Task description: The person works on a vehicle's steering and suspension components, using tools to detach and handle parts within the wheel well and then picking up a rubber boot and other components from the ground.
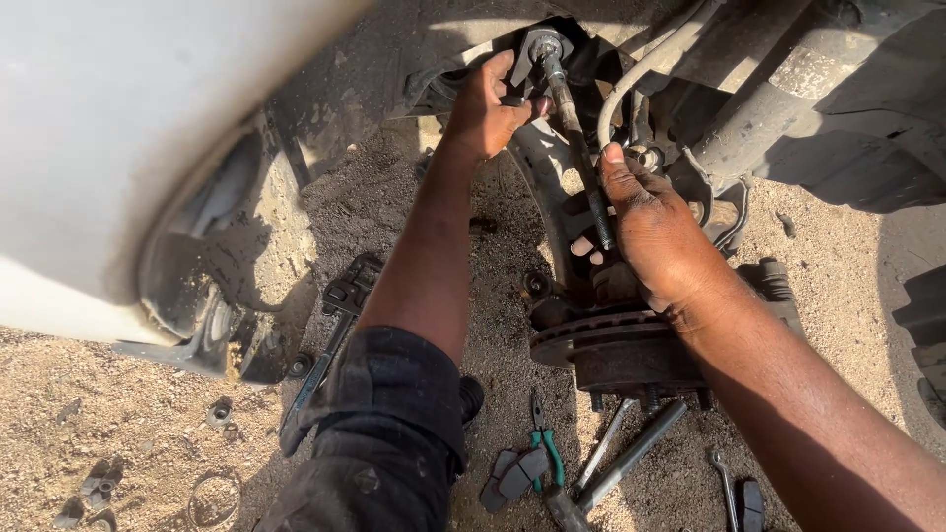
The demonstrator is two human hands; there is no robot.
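A long dark steel rod runs from the wheel well down toward the rusty brake disc and hub. My left hand reaches up under the car and holds the part at the rod's upper end, beside a shiny nut. My right hand grips the rod's lower part just above the hub. A grey hose curves right behind the rod.
The white car body fills the left. On the sandy ground lie a pipe wrench, green-handled pliers, brake pads, metal bars, a spanner and small nuts.
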